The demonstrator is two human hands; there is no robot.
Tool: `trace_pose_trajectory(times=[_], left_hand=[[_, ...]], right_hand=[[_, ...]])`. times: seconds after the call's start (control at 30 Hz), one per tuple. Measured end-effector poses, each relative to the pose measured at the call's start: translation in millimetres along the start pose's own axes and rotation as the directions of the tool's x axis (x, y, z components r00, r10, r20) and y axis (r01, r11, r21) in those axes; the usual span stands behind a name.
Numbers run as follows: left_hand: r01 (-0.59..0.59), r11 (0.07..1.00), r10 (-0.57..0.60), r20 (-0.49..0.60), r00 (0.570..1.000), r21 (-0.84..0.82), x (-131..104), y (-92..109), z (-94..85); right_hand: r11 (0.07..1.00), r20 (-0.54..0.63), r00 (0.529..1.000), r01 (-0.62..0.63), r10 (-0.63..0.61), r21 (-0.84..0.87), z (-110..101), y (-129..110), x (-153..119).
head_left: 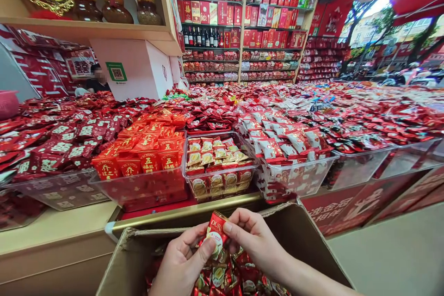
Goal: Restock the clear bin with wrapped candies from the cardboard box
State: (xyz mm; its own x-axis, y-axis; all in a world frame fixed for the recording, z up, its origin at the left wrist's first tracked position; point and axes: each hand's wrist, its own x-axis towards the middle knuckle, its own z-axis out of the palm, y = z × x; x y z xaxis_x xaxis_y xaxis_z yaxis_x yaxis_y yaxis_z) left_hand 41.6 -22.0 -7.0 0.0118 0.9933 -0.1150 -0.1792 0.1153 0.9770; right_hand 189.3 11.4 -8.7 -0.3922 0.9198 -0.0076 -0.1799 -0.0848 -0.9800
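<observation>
- Over an open brown cardboard box point(317, 236) at the counter's front, the person's bare left hand point(185, 259) pinches a small red-and-gold foil packet with a round white label point(217, 227), its thumb pressed across the lower front
- At the same packet's upper right edge, the bare right hand point(255, 233) grips with thumb and curled fingers, so from where I stand both hands are closed on the one piece, tilted slightly and held above the box
- Below the hands, a loose heap of shiny red-and-gold foil packets point(219, 276) lies inside the box, its surface partly hidden by the wrists
- Just beyond the box, past a shiny gold metal edging strip point(159, 220), sits a clear plastic rectangular tray point(220, 175), with gold-and-red foil packets point(208, 157) set in rows inside
- To the left of that tray, bright orange-red pouches with gold lettering point(149, 148) pile above their own clear container; to its right, white-and-red glossy pouches point(284, 138) do the same
- Farther back, tall wooden shelving point(243, 32) carries bottles and red boxes, and at far left a person in dark clothing point(99, 85) shows behind the heaped sweets counter
</observation>
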Motion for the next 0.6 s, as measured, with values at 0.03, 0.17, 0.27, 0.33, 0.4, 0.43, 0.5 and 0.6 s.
trace_pose_trajectory(times=[0.03, 0.17, 0.27, 0.33, 0.4, 0.43, 0.5, 0.6], left_hand=[[-0.005, 1.000, 0.005, 0.004, 1.000, -0.003, 0.4, -0.7, -0.8], [0.003, 1.000, -0.003, 0.018, 1.000, -0.028, 0.7, -2.4, -2.2], [0.043, 0.999, -0.042, 0.030, 0.999, -0.030, 1.5, -3.6, -2.5], [0.060, 0.998, -0.060, -0.012, 0.998, -0.023, 2.9, -5.0, -3.4], [0.047, 0.999, -0.047, -0.039, 0.998, -0.014, 4.5, -6.7, -4.5], [0.035, 0.999, -0.036, -0.033, 0.999, -0.007, 5.2, -7.3, -4.9], [0.023, 1.000, -0.023, 0.017, 1.000, 0.009, 6.0, -7.7, -5.3], [0.017, 1.000, -0.018, 0.049, 0.999, 0.026, 5.7, -6.2, -5.6]], right_hand=[[1.000, -0.002, 1.000, 0.001, -0.001, -0.002, 0.0, 0.3, 0.3], [0.999, 0.012, 1.000, 0.000, 0.001, -0.033, -0.7, 5.6, 2.3], [0.978, -0.055, 0.993, 0.092, -0.104, -0.187, -3.0, 12.1, 1.0], [0.866, -0.088, 0.943, 0.255, -0.321, -0.429, -5.0, 15.2, -1.8], [0.620, 0.068, 0.841, 0.447, -0.536, -0.645, -6.0, 16.6, -4.7], [0.470, 0.192, 0.776, 0.537, -0.601, -0.700, -5.9, 16.9, -5.5], [0.193, 0.386, 0.640, 0.646, -0.664, -0.738, -4.4, 17.0, -5.3], [-0.063, 0.474, 0.532, 0.617, -0.701, -0.785, -1.4, 16.8, -2.1]])
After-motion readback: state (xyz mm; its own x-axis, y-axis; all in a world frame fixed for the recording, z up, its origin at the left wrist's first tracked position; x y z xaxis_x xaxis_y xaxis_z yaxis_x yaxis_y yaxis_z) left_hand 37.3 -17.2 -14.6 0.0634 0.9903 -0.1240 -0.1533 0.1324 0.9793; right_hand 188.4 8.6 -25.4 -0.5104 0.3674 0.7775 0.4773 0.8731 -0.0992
